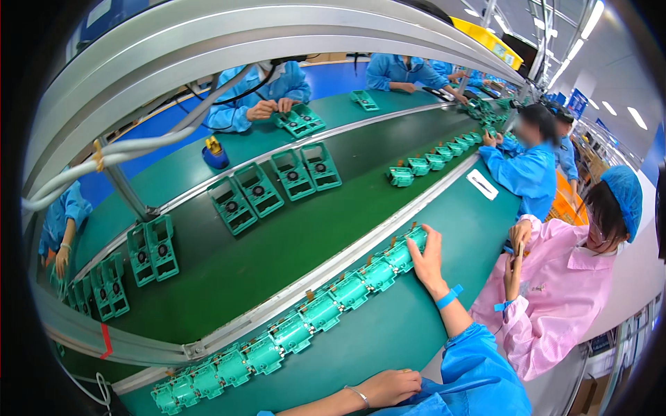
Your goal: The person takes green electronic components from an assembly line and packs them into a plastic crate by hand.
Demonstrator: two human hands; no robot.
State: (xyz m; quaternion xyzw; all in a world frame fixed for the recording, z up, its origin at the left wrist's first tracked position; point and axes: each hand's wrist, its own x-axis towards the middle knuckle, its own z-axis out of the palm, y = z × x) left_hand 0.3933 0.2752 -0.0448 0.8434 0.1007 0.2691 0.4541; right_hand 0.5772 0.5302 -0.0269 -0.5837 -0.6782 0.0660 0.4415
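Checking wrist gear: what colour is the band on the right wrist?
The band is bright blue, best seen in the head view.

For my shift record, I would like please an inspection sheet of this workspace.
Surface: green table, beside a dark green belt.
Job's things: a row of green plastic parts along the table's edge.
Clutter: a flat white piece farther along the table.
Hands: right hand at the row's far end, fingers extended, seemingly touching the last part; left hand near the right sleeve, grip unclear.
Cables: pale cables by the metal frame.
Surroundings: co-worker in pink at right; green frames on the belt.
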